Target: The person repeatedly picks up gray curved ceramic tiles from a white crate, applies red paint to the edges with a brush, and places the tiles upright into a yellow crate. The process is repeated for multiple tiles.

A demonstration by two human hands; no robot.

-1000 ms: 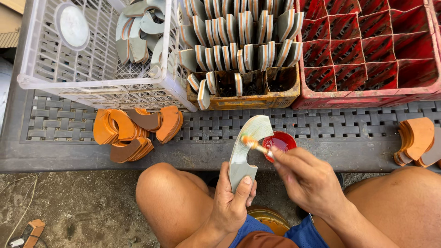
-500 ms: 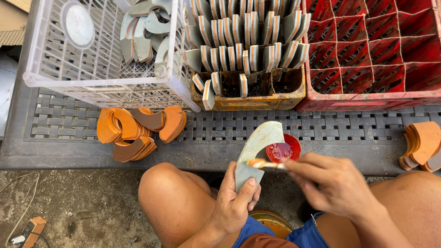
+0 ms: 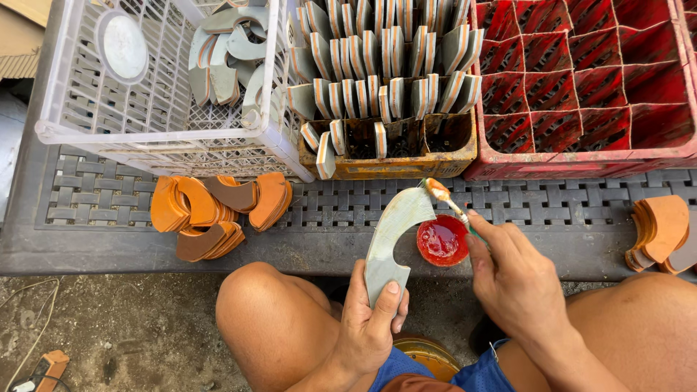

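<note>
As before gripped, brush [image 3: 440, 193] now reaches piece's [image 3: 392, 234] tip.

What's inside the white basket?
The white basket holds a heap of grey curved pieces and one round white lid. Whatever lies under the heap is hidden.

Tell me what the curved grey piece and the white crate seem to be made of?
The curved grey piece in the left hand looks like thin leather or fibreboard: matte, flat, cleanly cut. The white crate looks like moulded plastic, judging by its smooth lattice walls.
</note>
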